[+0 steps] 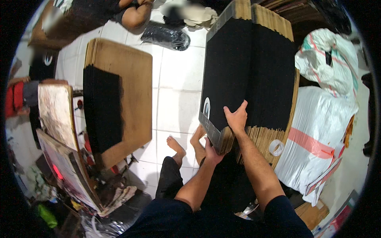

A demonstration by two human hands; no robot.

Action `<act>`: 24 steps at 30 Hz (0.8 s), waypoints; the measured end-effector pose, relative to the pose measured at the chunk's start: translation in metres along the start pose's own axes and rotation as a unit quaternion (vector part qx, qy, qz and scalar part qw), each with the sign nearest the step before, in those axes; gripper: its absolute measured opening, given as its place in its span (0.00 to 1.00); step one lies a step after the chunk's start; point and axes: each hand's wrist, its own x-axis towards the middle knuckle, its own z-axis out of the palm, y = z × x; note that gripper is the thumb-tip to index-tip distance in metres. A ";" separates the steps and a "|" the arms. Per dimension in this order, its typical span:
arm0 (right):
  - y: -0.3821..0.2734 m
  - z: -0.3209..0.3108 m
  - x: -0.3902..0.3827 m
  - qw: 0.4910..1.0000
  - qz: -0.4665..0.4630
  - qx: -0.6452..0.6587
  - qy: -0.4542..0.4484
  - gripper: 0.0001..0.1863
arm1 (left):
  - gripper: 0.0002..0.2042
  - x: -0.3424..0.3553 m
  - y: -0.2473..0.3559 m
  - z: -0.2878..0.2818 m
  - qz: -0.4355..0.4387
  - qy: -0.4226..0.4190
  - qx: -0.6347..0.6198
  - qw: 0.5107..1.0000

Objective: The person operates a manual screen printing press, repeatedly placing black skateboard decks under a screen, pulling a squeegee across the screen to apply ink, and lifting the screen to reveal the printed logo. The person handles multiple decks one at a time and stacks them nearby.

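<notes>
Two tall stacks of thin boards with black faces and pale layered edges lie side by side, the left stack (pixel 224 55) and the right stack (pixel 272 79). Grey tape and an oval label mark the left stack's near corner. My left hand (pixel 213 154) is closed on that stack's near end, thumb up along its edge. My right hand (pixel 237 119) holds the same stack from above near the seam, thumb and forefinger spread on the black face, other fingers mostly hidden. A white tape roll (pixel 276 146) rests beside my right forearm.
A brown, part-black board stack (pixel 135 91) and paint-stained boards (pixel 55 115) stand left. White sacks (pixel 303 131) line the right. A plastic-wrapped bundle (pixel 164 35) lies on the tiled floor (pixel 178 71). Another person's limbs (pixel 133 16) are at top left. My bare feet (pixel 174 148) are below.
</notes>
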 end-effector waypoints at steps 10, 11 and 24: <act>-0.052 0.054 -0.034 0.999 0.000 -0.011 -0.030 0.53 | 0.19 0.007 0.061 -0.031 0.326 0.094 0.090 0.937; -0.061 0.066 -0.047 0.999 0.013 -0.008 -0.033 0.53 | 0.22 0.006 0.081 -0.037 0.231 0.176 0.070 0.954; -0.055 0.119 -0.151 0.891 0.266 0.355 -0.099 0.55 | 0.33 -0.159 0.219 -0.309 0.241 0.251 0.171 0.922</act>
